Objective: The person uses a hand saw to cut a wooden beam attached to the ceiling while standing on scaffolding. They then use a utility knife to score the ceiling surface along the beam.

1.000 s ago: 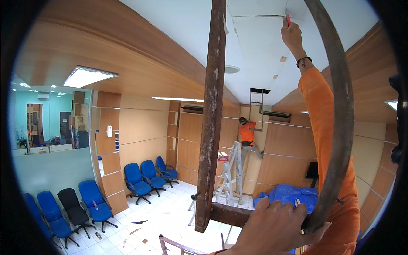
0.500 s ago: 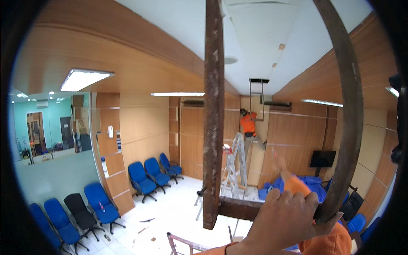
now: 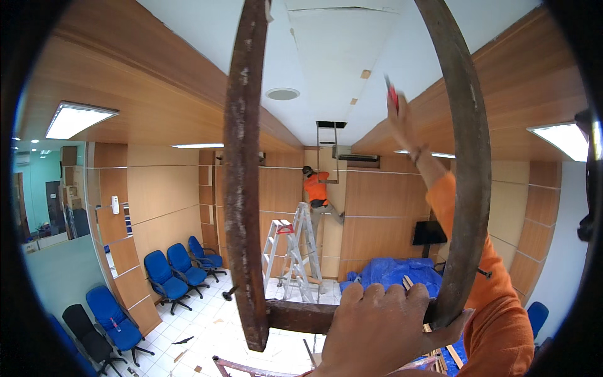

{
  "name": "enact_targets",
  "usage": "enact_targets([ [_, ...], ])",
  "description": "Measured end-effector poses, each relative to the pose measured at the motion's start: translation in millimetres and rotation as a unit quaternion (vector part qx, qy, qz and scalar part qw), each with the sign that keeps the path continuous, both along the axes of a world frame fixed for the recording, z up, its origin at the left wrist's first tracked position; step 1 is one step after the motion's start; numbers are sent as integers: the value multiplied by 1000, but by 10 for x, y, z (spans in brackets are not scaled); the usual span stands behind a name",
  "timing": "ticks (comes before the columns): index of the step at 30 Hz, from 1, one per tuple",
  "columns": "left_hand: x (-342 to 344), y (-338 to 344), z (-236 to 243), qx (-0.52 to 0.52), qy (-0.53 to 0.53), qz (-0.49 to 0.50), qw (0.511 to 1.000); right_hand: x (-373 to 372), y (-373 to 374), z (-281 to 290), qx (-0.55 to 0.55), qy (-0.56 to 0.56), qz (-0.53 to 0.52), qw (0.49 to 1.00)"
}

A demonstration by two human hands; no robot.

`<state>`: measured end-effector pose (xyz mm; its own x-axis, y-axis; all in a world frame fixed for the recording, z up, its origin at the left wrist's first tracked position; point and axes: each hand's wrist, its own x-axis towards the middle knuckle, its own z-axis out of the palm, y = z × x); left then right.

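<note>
A brown, worn metal frame with two uprights and a lower crossbar hangs in front of me. My left hand is wrapped over its crossbar, near the right upright, with the thumb to the right. Seen between the uprights, my right hand is raised beyond the frame toward the white ceiling. Its fingers close around a slim red tool with a grey tip; motion blurs it, so its exact kind is unclear. The orange-sleeved right arm passes behind the right upright.
A person in an orange shirt stands at the far wall by aluminium stepladders and a similar hanging frame. Blue chairs line the left wall. A blue tarp and wood strips lie below right.
My right hand has risen from low beside the frame to near the ceiling, and the red tool now shows. The view has shifted right. My left hand keeps its grip on the crossbar.
</note>
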<state>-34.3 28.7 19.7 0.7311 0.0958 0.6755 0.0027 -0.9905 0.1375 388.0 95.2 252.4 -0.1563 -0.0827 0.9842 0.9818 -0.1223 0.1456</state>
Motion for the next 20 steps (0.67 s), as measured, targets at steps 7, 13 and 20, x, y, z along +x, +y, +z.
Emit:
enact_targets([
  [7,54,-21,95,23,8,-21,999,-492,-151,1506,141,-188,-112,966],
  [13,23,-32,183,48,-6,-27,998,-662,-71,1783,209,-166,-117,957],
  [20,30,11,209,61,-15,-25,998,-907,-72,1913,190,-131,-84,969],
])
